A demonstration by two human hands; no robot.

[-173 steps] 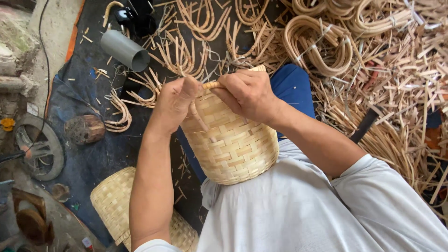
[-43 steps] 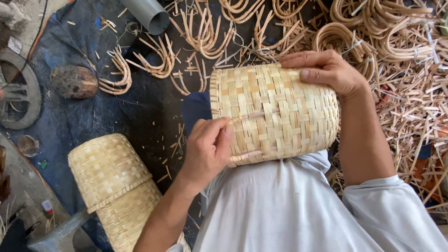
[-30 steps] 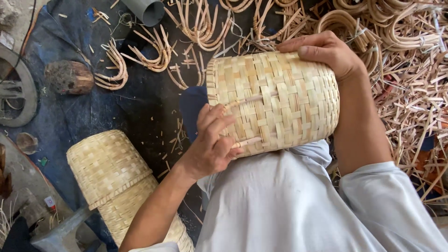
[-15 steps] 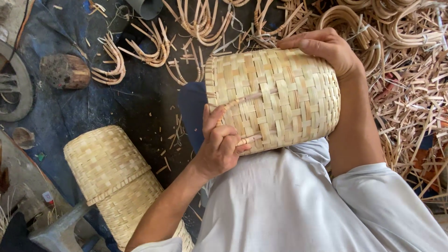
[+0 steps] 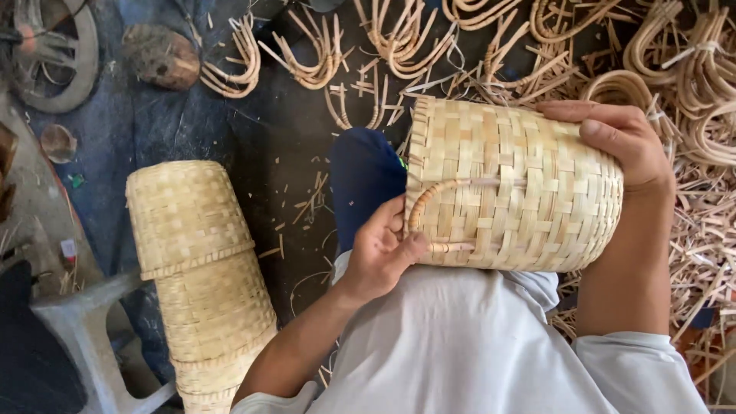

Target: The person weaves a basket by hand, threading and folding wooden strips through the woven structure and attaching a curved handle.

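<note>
Woven bamboo baskets [image 5: 201, 276], nested in a stack, lie on the dark ground well to the left of the woven basket [image 5: 514, 188] held over the person's lap. That basket lies on its side, long axis running left to right, its rim toward the left. The left hand [image 5: 381, 253] pinches the curved handle [image 5: 433, 207] near the rim, fingers closed. The right hand [image 5: 621, 142] clasps the basket's far end, fingers curled over it. Loose cane loops [image 5: 690, 84] lie beyond it.
</note>
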